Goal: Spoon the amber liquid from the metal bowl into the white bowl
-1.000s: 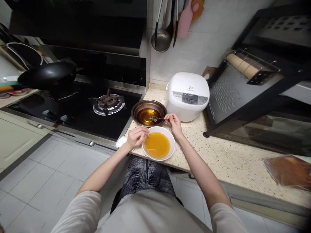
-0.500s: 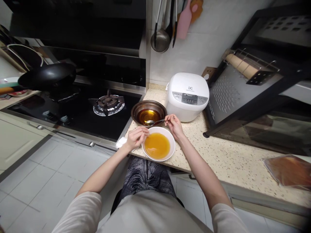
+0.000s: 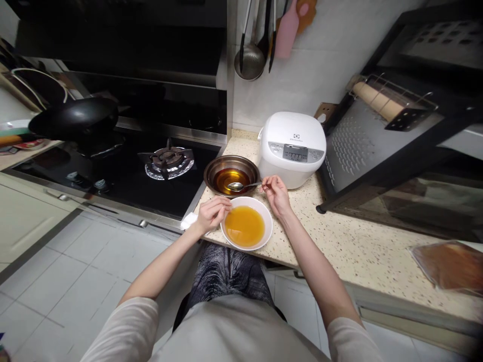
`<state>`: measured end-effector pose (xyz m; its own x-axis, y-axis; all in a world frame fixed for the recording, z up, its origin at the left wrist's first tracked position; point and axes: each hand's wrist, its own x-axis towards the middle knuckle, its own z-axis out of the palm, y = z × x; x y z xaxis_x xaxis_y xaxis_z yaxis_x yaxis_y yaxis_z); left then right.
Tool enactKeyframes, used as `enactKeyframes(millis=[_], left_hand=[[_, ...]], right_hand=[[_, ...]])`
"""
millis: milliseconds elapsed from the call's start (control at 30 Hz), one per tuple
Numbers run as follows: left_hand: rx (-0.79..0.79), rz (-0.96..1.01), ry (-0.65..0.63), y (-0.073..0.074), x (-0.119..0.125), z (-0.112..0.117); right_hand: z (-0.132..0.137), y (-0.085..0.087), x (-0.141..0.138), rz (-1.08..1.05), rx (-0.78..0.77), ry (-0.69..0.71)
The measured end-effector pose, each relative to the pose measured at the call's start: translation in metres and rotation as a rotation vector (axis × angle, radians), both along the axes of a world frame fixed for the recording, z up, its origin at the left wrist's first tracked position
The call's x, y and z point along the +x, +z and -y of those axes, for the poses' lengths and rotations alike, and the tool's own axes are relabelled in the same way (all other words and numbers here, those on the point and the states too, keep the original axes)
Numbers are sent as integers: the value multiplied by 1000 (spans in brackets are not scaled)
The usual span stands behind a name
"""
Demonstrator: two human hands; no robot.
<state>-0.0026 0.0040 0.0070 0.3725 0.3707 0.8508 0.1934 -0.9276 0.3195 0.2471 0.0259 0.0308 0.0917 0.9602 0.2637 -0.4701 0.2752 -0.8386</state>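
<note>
My right hand pinches the handle of a metal spoon, whose bowl hovers over the dark amber liquid in a metal bowl. In front of it stands a white bowl of orange liquid. My left hand is curled against the white bowl's left rim, holding it steady. Both bowls sit on the speckled counter near its front edge.
A white rice cooker stands behind the bowls. A gas hob lies to the left, with a black pan on the far burner. Utensils hang on the wall. A black rack and a wrapped brown packet are on the right.
The spoon has risen out of the dark liquid and my right hand has drawn slightly right. My left hand stays at the white bowl's rim.
</note>
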Motion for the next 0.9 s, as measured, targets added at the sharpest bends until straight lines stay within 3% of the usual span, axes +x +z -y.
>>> enactKeyframes(millis=[500,900], left_hand=[[3,-8,3,1,0,0],[-13,-13,8,3,0,1]], right_hand=[[13,25,20,-28,52,-11],[26,39,29,173,123,98]])
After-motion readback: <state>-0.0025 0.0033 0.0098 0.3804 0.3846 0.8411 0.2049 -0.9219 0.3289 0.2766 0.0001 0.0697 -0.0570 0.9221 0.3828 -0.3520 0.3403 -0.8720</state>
